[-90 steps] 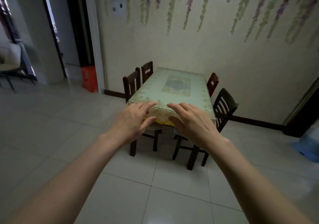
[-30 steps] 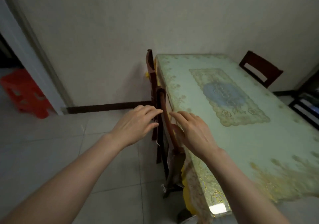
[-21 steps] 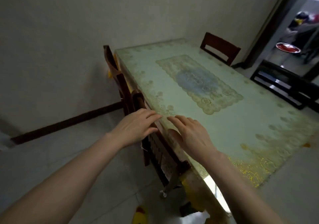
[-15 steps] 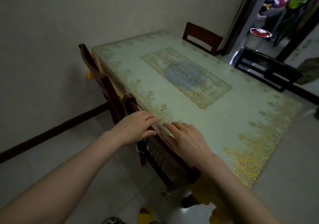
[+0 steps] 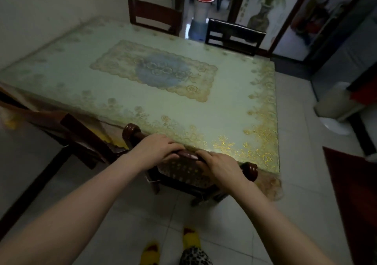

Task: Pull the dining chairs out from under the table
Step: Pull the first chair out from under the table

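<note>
At the bench's (image 5: pixel 142 101) near edge | chair (image 5: pixel 188 168) tucked under | left hand (image 5: pixel 158 149), right hand (image 5: pixel 221 167) both wrapped on its top rail | next: pull straight back, I reckon

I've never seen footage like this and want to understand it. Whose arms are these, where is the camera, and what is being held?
The camera sits on a person's head, looking forward and down, so the bare arms are their own. The left hand and right hand both rest on the top rail of a dark wooden chair tucked against the table, which wears a patterned green-and-gold cloth with nothing on it. Three other chairs stand around the table.
</note>
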